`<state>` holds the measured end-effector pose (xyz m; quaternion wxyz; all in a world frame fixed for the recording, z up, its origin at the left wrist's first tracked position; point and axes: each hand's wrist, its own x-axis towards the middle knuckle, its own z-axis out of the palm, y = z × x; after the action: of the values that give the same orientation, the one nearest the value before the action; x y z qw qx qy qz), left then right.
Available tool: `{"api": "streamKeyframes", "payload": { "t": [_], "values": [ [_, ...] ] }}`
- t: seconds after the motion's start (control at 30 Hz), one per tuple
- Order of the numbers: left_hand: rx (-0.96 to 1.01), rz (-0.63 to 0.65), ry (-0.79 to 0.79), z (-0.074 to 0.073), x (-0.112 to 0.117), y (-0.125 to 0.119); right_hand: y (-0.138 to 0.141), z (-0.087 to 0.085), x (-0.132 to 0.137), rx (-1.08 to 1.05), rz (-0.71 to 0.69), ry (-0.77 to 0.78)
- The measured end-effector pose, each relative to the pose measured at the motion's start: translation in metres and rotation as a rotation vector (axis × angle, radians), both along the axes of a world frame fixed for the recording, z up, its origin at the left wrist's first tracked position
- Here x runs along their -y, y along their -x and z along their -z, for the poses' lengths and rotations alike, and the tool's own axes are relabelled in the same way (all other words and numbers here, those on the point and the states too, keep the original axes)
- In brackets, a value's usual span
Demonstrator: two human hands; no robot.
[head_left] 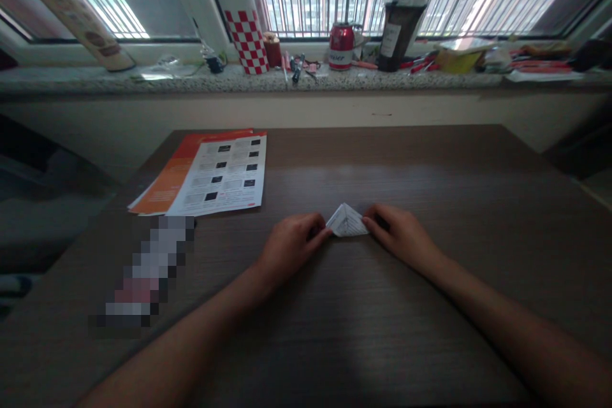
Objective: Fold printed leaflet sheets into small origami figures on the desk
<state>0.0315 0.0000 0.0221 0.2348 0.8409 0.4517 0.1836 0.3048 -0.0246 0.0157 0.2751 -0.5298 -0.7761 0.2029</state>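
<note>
A small piece of folded paper (347,222), white with printed lines and roughly triangular, is on the brown table in front of me. My left hand (295,239) pinches its left corner between thumb and fingers. At the opposite corner, my right hand (400,233) grips the paper the same way. The paper's peak points away from me, toward the window. Both forearms rest low over the table, reaching in from the near corners.
Printed leaflets (224,175), orange and white, lie on the table (430,331) at the far left. A pixelated item (148,274) is nearer on the left. Along the windowsill (191,81) stand a checkered bottle (246,38), a red can (341,48) and a dark cup (399,32).
</note>
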Motion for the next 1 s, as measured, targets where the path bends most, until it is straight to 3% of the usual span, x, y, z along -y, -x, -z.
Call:
{"api": "streamKeyframes", "payload": {
  "t": [0.27, 0.53, 1.0],
  "values": [
    [-0.019, -0.079, 0.013, -0.004, -0.001, -0.006, 0.002, 0.005, -0.005, 0.027, 0.04, -0.018],
    [-0.029, -0.088, -0.017, 0.003, -0.003, -0.007, 0.003, 0.008, -0.007, 0.032, 0.034, -0.067],
    [-0.09, 0.191, -0.26, 0.014, -0.006, -0.008, -0.001, 0.015, -0.008, 0.06, -0.125, -0.102]
  ]
}}
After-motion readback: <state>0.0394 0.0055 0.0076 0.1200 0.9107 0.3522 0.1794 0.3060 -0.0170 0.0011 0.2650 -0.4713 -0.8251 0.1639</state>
